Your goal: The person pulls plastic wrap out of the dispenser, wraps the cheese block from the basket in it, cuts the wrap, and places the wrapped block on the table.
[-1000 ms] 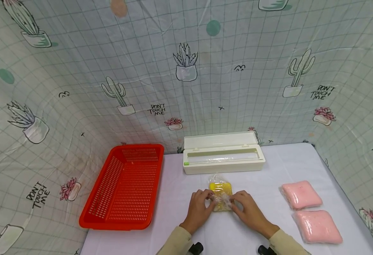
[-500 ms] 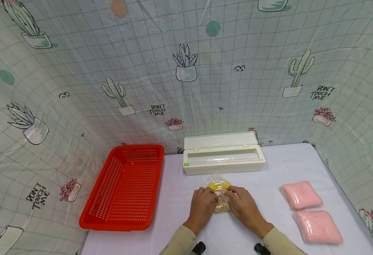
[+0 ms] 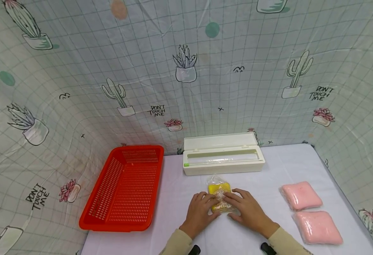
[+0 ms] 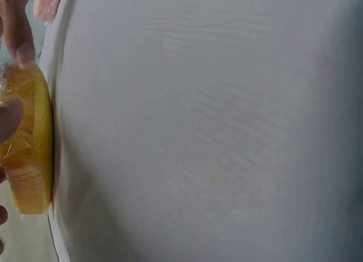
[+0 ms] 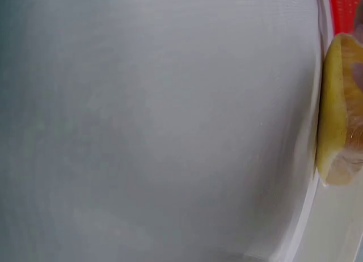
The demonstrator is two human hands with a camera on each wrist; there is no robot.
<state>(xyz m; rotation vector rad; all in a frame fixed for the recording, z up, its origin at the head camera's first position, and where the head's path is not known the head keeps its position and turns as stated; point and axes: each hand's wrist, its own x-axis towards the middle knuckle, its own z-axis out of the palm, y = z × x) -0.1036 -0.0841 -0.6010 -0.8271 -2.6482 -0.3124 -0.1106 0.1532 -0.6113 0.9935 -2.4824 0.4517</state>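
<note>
A yellow block, part-covered in crinkled clear plastic film, lies on the white tabletop. More loose film sticks up past its far edge. My left hand rests its fairly straight fingertips on the block's left side, thumb near the front corner. From the other side my right hand lays its extended fingers over the film on top, its thumb held apart lower down. In the left wrist view the block shows at the left edge with fingertips on its film; the right wrist view catches its yellow side.
Behind the block stands a white film dispenser, lid raised, with a roll inside. A red perforated basket is at the left. Two film-wrapped pink blocks, a far one and a near one, lie at the right. Patterned cloth hangs behind.
Both hands first pinch the gathered film over the block, then fold it down. Now their fingers have straightened and lie flatter on it, and the film looks smoother.
</note>
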